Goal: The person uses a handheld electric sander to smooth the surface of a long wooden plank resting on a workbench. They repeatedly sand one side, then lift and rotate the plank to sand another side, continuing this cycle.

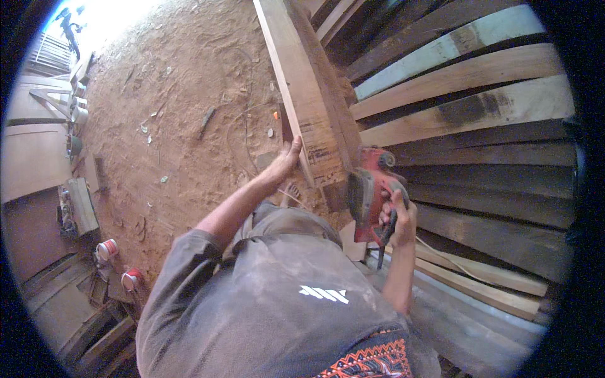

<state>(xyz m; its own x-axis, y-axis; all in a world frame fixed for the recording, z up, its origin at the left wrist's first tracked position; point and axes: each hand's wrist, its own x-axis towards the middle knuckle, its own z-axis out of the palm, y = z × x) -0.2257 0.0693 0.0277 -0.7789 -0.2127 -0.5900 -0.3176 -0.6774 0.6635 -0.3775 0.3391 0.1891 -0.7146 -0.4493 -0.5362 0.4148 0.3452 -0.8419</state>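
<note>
My right hand [397, 219] is wrapped round the rear handle of a red and black electric planer [376, 195], raised off to the right of a wooden board's near end. The long, pale board [301, 94] runs away from me, with dark rough marks on its upper face near this end. At its left edge, my left hand [288, 162] grips the wood; the fingers under the edge are partly hidden. A dark cord hangs from the planer's rear beside my right wrist.
Sawdust and shavings cover the floor [183, 107], with a thin cable lying across it. Stacked planks [479, 113] fill the right side. At the left stand a white-and-red tub [107, 249], a red tub [131, 279] and wooden panels [38, 157].
</note>
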